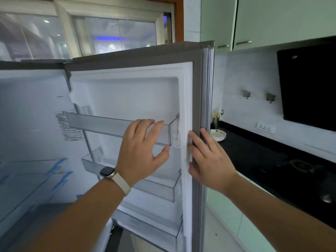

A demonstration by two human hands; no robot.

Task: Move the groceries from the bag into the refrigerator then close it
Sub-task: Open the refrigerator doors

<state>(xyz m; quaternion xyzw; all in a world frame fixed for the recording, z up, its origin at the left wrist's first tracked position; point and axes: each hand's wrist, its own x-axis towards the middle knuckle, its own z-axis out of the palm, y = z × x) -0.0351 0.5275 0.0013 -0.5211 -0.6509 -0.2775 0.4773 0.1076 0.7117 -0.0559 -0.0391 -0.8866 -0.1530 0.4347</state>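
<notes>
Left grip (140, 151) is on the right end of the clear plastic upper door shelf (101, 124), with a second clear plastic door shelf (156, 190) right below it. Right grip (212, 160) sits just to its right, on the grey rubber door seal (197, 88). Behind the right grip, a stack of white plates (219, 135) sits on the black worktop (254, 155).

The left hand (140, 151) and right hand (209, 160) are bare, as are both forearms. The left wrist wears a smartwatch (107, 172): dark rounded-square face, pale metal case, cream strap (122, 184).
</notes>
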